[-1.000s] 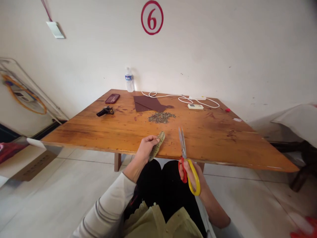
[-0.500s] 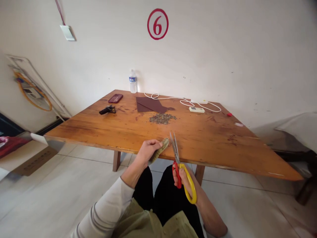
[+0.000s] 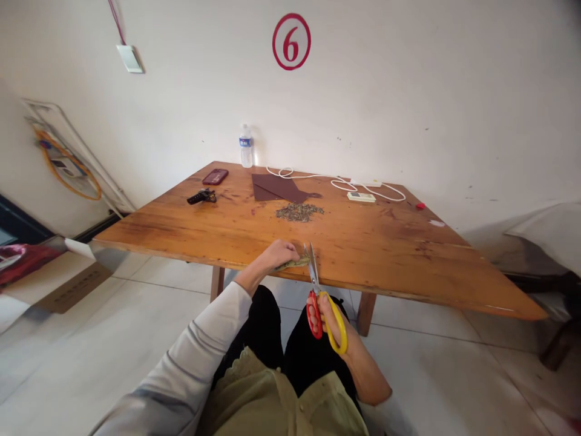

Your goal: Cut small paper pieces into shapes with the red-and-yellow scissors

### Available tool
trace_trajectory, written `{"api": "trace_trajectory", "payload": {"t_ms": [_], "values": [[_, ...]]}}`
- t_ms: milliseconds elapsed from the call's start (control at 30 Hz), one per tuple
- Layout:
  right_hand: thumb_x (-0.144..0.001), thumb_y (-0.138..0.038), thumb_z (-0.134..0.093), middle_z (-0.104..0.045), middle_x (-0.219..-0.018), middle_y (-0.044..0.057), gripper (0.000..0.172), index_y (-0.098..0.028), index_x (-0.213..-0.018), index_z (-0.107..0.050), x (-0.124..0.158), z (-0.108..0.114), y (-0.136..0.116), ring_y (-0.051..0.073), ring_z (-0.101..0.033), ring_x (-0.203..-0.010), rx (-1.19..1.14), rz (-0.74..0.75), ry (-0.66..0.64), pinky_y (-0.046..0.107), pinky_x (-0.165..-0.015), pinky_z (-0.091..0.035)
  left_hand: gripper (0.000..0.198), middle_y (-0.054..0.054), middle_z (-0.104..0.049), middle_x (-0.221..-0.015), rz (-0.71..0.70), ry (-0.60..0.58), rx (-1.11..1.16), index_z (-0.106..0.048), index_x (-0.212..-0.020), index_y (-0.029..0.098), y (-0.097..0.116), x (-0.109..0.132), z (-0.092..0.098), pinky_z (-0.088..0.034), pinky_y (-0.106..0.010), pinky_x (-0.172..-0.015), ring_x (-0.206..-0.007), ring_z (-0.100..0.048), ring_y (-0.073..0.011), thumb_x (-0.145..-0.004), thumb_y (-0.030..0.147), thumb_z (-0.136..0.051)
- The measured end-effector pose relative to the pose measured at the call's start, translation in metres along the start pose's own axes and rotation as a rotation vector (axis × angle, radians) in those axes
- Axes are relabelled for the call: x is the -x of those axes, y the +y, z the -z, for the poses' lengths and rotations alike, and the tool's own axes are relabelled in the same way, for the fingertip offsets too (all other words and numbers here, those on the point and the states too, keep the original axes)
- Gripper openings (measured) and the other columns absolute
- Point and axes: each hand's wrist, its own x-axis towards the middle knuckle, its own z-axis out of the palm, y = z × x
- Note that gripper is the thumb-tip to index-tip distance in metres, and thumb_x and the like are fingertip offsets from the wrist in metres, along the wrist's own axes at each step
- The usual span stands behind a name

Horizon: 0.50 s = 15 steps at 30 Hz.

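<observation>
My left hand (image 3: 278, 254) is closed on a flat, yellowish-green piece with dark markings (image 3: 297, 261); its material is too small to tell. The hand is low over the table's near edge. In my right hand (image 3: 327, 318) are scissors (image 3: 336, 321) with one red and one yellow handle, my fingers through the loops. Their blades point away from me and stand slightly apart at the right end of the greenish piece. I cannot tell whether they touch it. Beyond both hands lies a loose pile of small brownish-grey shreds (image 3: 299, 212) on the wooden table (image 3: 190, 233).
Dark brown flat sheets (image 3: 276, 188) lie behind the pile. Farther left are a phone (image 3: 215, 176), a black bunch of keys (image 3: 202, 196) and a water bottle (image 3: 246, 147). A white cable (image 3: 313, 176) and a pale remote control (image 3: 361, 197) lie at the back right.
My left hand has moved slightly up and right, and the greenish piece now lies flatter. The scissors have shifted left, bringing their blades to its end. The view has shifted a little.
</observation>
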Motion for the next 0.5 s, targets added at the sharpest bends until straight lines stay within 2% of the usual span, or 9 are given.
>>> {"api": "trace_trajectory", "payload": {"t_ms": [167,333,500], "values": [[-0.06,-0.099,-0.06,-0.054,-0.055,-0.004,0.083,-0.019,-0.082,-0.065,0.0,-0.002,0.003,0.012,-0.047,-0.044,0.026,0.037,0.011,0.026,-0.042,-0.037,0.022,0.005,-0.031,-0.046,-0.022,-0.025,0.004,-0.044,-0.04,0.022,0.007,0.003,0.002,-0.016,-0.033,-0.055,-0.053,-0.024,-0.0113,-0.054,0.02,-0.061],[-0.059,-0.099,-0.059,-0.051,-0.05,-0.006,0.084,-0.018,-0.079,-0.064,-0.003,-0.003,0.006,0.01,-0.044,-0.04,0.051,0.059,0.044,0.024,-0.04,-0.034,0.021,0.005,-0.032,-0.047,-0.031,-0.049,0.028,-0.047,-0.042,0.021,0.011,0.007,0.006,-0.017,-0.031,-0.054,-0.053,-0.025,-0.0109,-0.056,0.023,-0.063],[-0.063,-0.093,-0.064,-0.05,-0.049,-0.006,0.077,-0.017,-0.077,-0.064,-0.005,-0.003,0.007,0.009,-0.043,-0.036,0.06,0.059,0.048,0.023,-0.036,-0.031,0.019,0.005,-0.035,-0.046,-0.026,-0.058,0.038,-0.051,-0.043,0.02,0.009,0.006,0.005,-0.019,-0.03,-0.053,-0.052,-0.027,-0.0102,-0.056,0.023,-0.063]]}}
